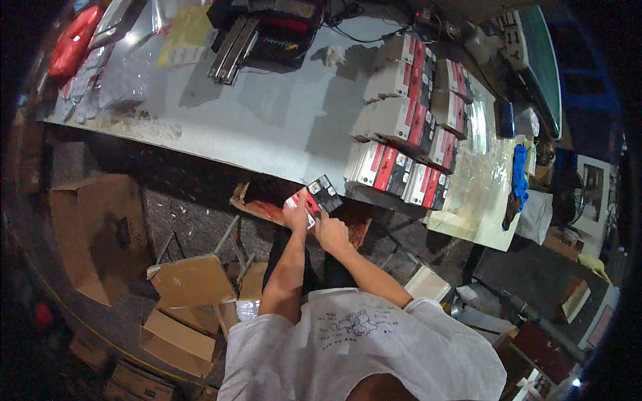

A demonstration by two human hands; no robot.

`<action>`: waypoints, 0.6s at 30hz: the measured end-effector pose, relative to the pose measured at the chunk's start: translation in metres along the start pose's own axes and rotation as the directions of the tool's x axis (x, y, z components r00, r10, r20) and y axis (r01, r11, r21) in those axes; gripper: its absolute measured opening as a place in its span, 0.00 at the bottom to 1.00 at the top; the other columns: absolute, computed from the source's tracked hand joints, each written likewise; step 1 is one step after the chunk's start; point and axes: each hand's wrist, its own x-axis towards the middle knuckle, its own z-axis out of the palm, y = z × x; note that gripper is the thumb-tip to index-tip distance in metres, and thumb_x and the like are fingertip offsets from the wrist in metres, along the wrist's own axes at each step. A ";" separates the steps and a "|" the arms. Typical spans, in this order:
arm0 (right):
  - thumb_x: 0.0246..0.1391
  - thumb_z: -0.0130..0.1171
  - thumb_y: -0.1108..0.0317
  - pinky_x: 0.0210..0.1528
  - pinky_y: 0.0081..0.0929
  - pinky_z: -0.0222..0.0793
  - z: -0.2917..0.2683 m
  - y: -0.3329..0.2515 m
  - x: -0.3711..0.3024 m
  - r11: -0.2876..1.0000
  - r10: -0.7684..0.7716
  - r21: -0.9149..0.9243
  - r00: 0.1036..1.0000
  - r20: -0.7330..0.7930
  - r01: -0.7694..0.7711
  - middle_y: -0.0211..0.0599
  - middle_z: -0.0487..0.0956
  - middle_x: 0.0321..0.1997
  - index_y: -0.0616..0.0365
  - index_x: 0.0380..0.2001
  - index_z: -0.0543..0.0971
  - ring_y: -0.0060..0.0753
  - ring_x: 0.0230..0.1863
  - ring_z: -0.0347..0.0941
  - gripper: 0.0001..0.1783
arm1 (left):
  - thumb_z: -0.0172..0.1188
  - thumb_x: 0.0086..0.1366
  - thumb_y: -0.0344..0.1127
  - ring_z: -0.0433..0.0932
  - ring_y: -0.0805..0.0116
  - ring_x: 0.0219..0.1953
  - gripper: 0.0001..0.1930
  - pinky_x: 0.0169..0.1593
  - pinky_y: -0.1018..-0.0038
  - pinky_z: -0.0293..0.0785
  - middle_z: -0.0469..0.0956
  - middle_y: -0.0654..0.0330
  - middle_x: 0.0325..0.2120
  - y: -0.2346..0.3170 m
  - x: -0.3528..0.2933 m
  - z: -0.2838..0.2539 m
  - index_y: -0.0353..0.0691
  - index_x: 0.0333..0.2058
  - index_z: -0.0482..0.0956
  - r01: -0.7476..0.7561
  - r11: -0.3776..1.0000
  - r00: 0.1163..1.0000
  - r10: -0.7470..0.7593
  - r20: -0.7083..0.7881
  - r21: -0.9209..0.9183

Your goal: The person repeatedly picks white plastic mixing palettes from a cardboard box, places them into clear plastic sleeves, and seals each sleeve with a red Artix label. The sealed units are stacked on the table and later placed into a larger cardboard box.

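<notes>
- Black, red and white card is facing upward on the printed box point(326, 192), which is tilting in the two hands at the front edge of the worktable point(254, 140), in front of the seated person's body.
- Left hand point(295, 216): it is grasping the printed box at its left end, the thumb lying along the upper face; the other fingers are mostly hiding beneath.
- Right hand point(332, 234): it is touching the near right edge, its fingers curling inward; whether the fingertips are pinching the card, one cannot tell.
- Stacked boxes point(386, 167) of matching colours are standing in rows on the right part of the worktable, near the held one.
- Black machine point(284, 37): it is occupying the far side, a metal rail point(234, 50) lying in front; crumpled white tissue point(332, 55) is resting to the right.
- Yellow bag point(184, 37) and red bundle point(75, 41) are lying toward the far left corner.
- Blue cloth point(519, 174) is hanging beyond the stacks, at the right.
- Open brown carton point(100, 234): it is sitting on the floor at the left, near cardboard pieces point(190, 284).
</notes>
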 end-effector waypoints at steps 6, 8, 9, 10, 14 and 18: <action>0.54 0.48 0.58 0.31 0.48 0.70 -0.040 0.024 -0.036 0.999 -0.026 -0.046 0.997 0.073 0.029 0.54 0.76 0.22 0.61 0.36 0.71 0.57 0.26 0.74 0.16 | 0.67 0.50 0.46 0.77 0.70 0.29 0.18 0.35 0.72 0.71 0.80 0.58 0.27 0.012 -0.001 -0.001 0.34 0.29 0.79 0.057 0.998 0.996 -0.054 0.064 -0.042; 0.53 0.49 0.64 0.33 0.46 0.69 -0.042 0.034 -0.044 0.991 0.070 0.113 0.998 0.008 -0.070 0.56 0.76 0.26 0.63 0.37 0.69 0.58 0.29 0.74 0.13 | 0.67 0.51 0.45 0.76 0.71 0.28 0.17 0.35 0.72 0.71 0.80 0.59 0.27 0.015 -0.002 -0.002 0.35 0.30 0.80 0.035 0.997 0.997 -0.030 0.076 -0.065; 0.53 0.49 0.66 0.33 0.46 0.69 -0.041 0.039 -0.045 0.978 0.081 0.196 0.995 -0.064 -0.067 0.57 0.76 0.27 0.64 0.37 0.69 0.57 0.30 0.74 0.12 | 0.66 0.51 0.45 0.76 0.74 0.28 0.17 0.34 0.74 0.71 0.79 0.61 0.27 0.018 -0.002 -0.002 0.35 0.30 0.80 0.052 0.997 0.995 -0.047 0.085 -0.061; 0.52 0.50 0.69 0.33 0.46 0.69 -0.038 0.043 -0.044 0.959 0.100 0.277 0.986 -0.136 -0.059 0.58 0.75 0.28 0.65 0.37 0.68 0.56 0.31 0.74 0.11 | 0.66 0.51 0.45 0.76 0.74 0.28 0.17 0.34 0.75 0.71 0.79 0.61 0.27 0.021 -0.003 -0.003 0.34 0.30 0.79 0.071 0.992 0.990 -0.057 0.129 -0.105; 0.49 0.53 0.68 0.39 0.40 0.68 -0.030 0.062 -0.031 0.866 0.191 0.495 0.961 -0.201 -0.068 0.53 0.75 0.32 0.62 0.35 0.70 0.54 0.37 0.73 0.11 | 0.65 0.53 0.46 0.76 0.74 0.26 0.16 0.31 0.76 0.72 0.78 0.63 0.24 0.040 -0.012 -0.016 0.38 0.30 0.78 0.221 0.946 0.950 -0.154 0.272 -0.236; 0.51 0.58 0.62 0.30 0.21 0.66 -0.035 0.065 -0.027 0.275 0.311 0.945 0.947 0.086 -0.176 0.31 0.75 0.24 0.60 0.34 0.75 0.22 0.26 0.72 0.12 | 0.56 0.60 0.48 0.76 0.73 0.23 0.14 0.30 0.75 0.74 0.75 0.64 0.24 0.074 -0.040 -0.042 0.43 0.33 0.74 0.511 0.769 0.775 -0.218 0.593 -0.384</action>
